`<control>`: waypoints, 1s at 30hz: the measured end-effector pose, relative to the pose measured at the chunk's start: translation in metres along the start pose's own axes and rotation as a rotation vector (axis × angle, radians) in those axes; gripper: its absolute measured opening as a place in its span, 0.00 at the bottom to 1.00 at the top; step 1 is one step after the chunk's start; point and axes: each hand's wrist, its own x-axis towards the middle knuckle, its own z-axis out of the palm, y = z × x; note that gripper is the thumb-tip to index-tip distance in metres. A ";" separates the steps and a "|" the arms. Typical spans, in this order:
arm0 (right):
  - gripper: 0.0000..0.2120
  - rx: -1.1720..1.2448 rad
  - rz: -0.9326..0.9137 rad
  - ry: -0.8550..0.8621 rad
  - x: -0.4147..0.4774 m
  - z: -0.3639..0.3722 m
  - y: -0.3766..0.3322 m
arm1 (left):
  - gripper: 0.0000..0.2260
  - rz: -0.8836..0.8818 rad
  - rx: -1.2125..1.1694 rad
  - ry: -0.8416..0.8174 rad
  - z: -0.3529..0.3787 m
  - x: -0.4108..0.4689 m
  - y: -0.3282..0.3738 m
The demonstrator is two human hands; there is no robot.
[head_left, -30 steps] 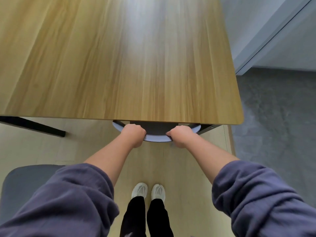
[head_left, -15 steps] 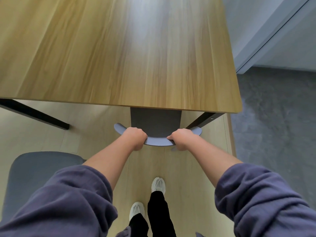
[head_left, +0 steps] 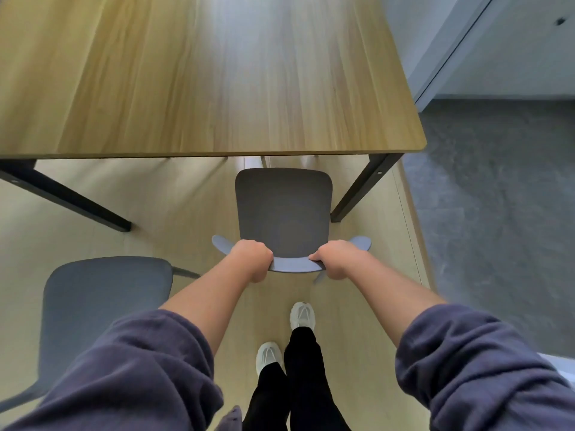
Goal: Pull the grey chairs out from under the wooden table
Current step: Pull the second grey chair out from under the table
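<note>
Nearest to you were your purple sleeves, pushed up on both forearms, and below them your black trousers and white shoes, one foot set ahead of the other on the pale wood floor. At near left a second grey chair stood clear of the table, its seat partly hidden by your left sleeve.

Your left hand and right hand both gripped the curved backrest of the grey chair in front of you, fingers curled tight over its top edge, one hand toward each end. Its dark seat lay wholly in the open, the far edge just short of the near edge of the wooden table, between two black table legs.

Beyond, the bare tabletop ran away from you with a pale glare down its middle. To the right the wood flooring ended at grey carpet, and at far right stood a light wall with a dark seam running up it.
</note>
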 end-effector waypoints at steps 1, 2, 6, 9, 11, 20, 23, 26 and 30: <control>0.21 0.001 0.003 0.003 -0.005 0.007 -0.006 | 0.14 0.007 0.003 0.000 0.006 -0.006 0.004; 0.20 0.002 0.006 0.008 -0.008 0.013 -0.011 | 0.14 0.013 0.004 0.002 0.011 -0.010 0.008; 0.18 0.002 0.017 0.000 -0.021 0.032 -0.024 | 0.15 0.023 0.001 0.023 0.032 -0.022 0.023; 0.13 -0.014 0.009 0.001 -0.031 0.044 -0.029 | 0.15 0.027 0.009 0.026 0.042 -0.027 0.035; 0.13 -0.025 0.002 0.006 -0.036 0.051 -0.031 | 0.15 0.030 0.005 0.023 0.047 -0.030 0.043; 0.11 -0.038 -0.018 0.015 -0.061 0.083 -0.041 | 0.15 -0.012 -0.005 0.026 0.067 -0.053 0.078; 0.11 -0.043 -0.026 0.011 -0.075 0.101 -0.046 | 0.15 -0.028 -0.020 0.032 0.079 -0.065 0.098; 0.12 -0.055 -0.039 0.004 -0.091 0.119 -0.051 | 0.15 -0.041 -0.037 0.035 0.092 -0.080 0.119; 0.12 -0.070 -0.056 0.001 -0.109 0.145 -0.058 | 0.15 -0.048 -0.045 0.038 0.108 -0.097 0.147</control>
